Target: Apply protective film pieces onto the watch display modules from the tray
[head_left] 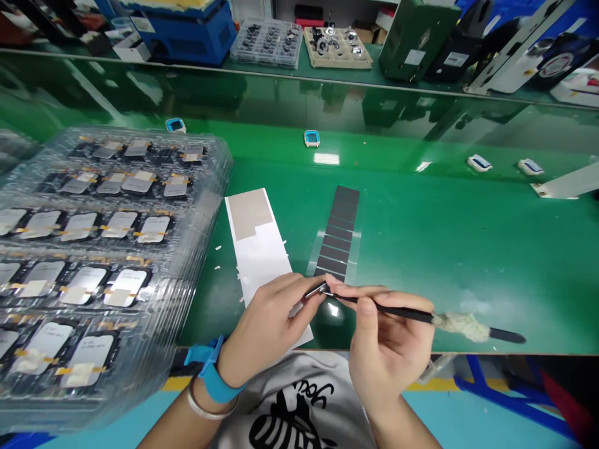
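Observation:
Between the thumb and fingers of my left hand [269, 327] is a small dark-edged display module [317, 289], mostly covered by the fingers. My right hand [390, 343] grips black tweezers [405, 313], whose tip touches the module. Pale wrapping surrounds the tweezers near their back end. Under my left hand lies a white backing sheet [266, 259] with a grey-beige patch at its top. Just beyond my fingers is a clear strip carrying several dark grey rectangular stickers [340, 224]. A blue band and a pale bangle circle my left wrist.
Stacked clear plastic trays [206, 206] at left hold rows of display modules [126, 287]. Small watch cases [311, 138] stand along the back of the green table [444, 262]. A shelf above bears a parts box [337, 48], a blue machine [187, 34] and a green box [416, 40].

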### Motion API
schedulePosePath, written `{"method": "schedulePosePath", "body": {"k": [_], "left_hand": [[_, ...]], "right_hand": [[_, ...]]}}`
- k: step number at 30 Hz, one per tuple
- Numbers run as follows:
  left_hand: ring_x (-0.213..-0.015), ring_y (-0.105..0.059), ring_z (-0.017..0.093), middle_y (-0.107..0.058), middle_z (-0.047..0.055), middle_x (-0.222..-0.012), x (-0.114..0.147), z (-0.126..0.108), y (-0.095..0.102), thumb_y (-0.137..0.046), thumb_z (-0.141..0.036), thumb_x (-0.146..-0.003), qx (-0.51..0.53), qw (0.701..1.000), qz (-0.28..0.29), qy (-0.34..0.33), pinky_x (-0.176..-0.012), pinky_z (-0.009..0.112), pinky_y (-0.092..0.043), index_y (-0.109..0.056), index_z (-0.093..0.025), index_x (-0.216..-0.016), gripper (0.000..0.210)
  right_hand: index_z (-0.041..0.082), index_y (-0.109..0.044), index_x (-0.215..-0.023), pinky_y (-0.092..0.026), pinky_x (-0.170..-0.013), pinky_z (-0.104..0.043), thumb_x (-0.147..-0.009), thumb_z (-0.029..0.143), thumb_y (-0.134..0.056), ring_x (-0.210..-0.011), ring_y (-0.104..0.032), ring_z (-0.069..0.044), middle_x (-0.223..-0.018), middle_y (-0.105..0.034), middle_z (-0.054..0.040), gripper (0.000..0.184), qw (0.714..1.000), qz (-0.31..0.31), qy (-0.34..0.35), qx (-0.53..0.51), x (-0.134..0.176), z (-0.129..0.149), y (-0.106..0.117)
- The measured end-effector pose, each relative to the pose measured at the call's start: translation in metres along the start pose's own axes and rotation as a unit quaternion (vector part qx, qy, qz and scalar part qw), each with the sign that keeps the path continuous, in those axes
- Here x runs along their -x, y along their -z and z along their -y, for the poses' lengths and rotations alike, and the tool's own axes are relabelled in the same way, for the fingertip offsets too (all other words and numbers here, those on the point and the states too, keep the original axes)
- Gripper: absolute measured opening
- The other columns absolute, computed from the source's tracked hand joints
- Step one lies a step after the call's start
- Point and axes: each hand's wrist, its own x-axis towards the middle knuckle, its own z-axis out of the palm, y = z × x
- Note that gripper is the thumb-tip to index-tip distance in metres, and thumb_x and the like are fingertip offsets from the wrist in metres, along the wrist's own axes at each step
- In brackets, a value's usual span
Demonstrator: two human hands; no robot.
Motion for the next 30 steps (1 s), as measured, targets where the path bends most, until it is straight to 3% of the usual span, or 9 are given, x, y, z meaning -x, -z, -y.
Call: {"method": "schedulePosePath", "body": {"k": [4,7,13,20,30], "left_hand": [[-0.076,-0.063,0.014,-0.067,0.003,-0.098,-0.002,0.0,0.003,-0.045,-0.019,-0.102,0.027,0.996,0.062,0.05,-0.068,0.026,-0.05,-0.052,-0.022,-0.14,0.039],[-0.081,-0.062,0.015,-0.063,0.005,-0.101,-0.003,0.0,0.005,-0.038,-0.021,-0.104,0.032,0.993,0.094,0.065,-0.07,0.027,-0.049,-0.048,-0.022,-0.144,0.041],[-0.073,-0.058,0.015,-0.057,0.003,-0.094,-0.004,-0.002,0.005,-0.04,-0.025,-0.104,0.019,0.991,0.098,0.086,-0.063,0.028,-0.045,-0.044,-0.022,-0.147,0.043],[-0.083,-0.06,0.018,-0.056,0.004,-0.099,-0.002,0.0,0.004,-0.033,-0.03,-0.106,0.042,0.99,0.104,0.08,-0.076,0.035,-0.05,-0.039,-0.023,-0.15,0.045],[-0.088,-0.059,0.019,-0.056,0.005,-0.103,0.0,0.0,0.005,-0.03,-0.028,-0.106,0.058,0.99,0.102,0.074,-0.078,0.036,-0.051,-0.036,-0.025,-0.152,0.047]], "right_hand": [[0.018,-0.053,-0.103,-0.066,-0.087,-0.037,-0.088,-0.006,-0.051,-0.092,-0.075,-0.017,-0.092,-0.073,-0.0022,0.029,1.0,0.011,0.021,0.012,0.003,-0.006,-0.005],[0.018,-0.053,-0.102,-0.066,-0.086,-0.037,-0.087,-0.007,-0.051,-0.091,-0.075,-0.017,-0.091,-0.073,-0.002,0.029,1.0,0.009,0.025,0.015,0.005,-0.01,-0.008],[0.019,-0.053,-0.102,-0.066,-0.086,-0.04,-0.087,-0.005,-0.052,-0.091,-0.075,-0.018,-0.091,-0.075,-0.0025,0.028,0.999,0.006,0.028,0.02,0.007,-0.016,-0.007],[0.019,-0.052,-0.102,-0.066,-0.084,-0.042,-0.088,-0.004,-0.053,-0.092,-0.075,-0.02,-0.093,-0.075,-0.0033,0.026,1.0,0.006,0.016,0.024,0.009,-0.018,-0.006],[0.019,-0.053,-0.102,-0.066,-0.085,-0.042,-0.087,-0.005,-0.053,-0.089,-0.075,-0.019,-0.09,-0.073,-0.0028,0.028,1.0,-0.006,0.012,0.017,0.01,-0.016,-0.007]]}}
